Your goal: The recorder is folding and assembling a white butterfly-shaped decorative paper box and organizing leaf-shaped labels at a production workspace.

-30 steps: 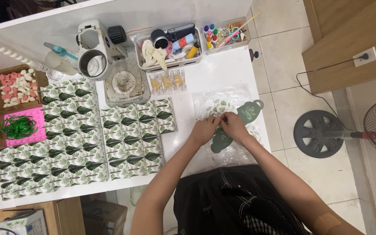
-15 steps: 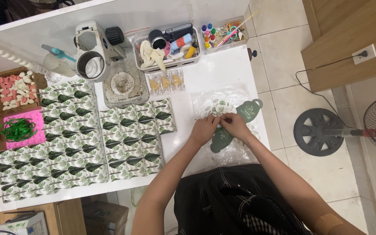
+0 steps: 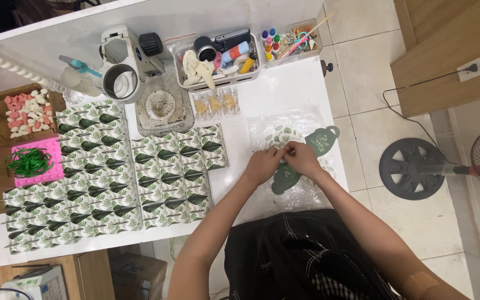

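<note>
In the head view, both hands met over a crinkled clear plastic bag (image 3: 293,125) lying on the right part of the white worktop (image 3: 284,83). The left hand (image 3: 262,165) and the right hand (image 3: 302,158) were touching each other, their fingers narrowed together on something small at the bag's near edge; what they pinched was too small to tell. A dark green teapot-shaped paper tag (image 3: 322,140) lay on the bag just beyond the right hand, and a second dark green tag (image 3: 284,179) showed beneath both hands. Left of the hands, rows of small white packets printed with green leaves (image 3: 112,178) covered the worktop. A grey-white stand-mounted press with a round opening (image 3: 123,66) stood at the far side, beside a clear tray of tools (image 3: 218,58). A pink mould holding green bands (image 3: 31,163) sat far left.
</note>
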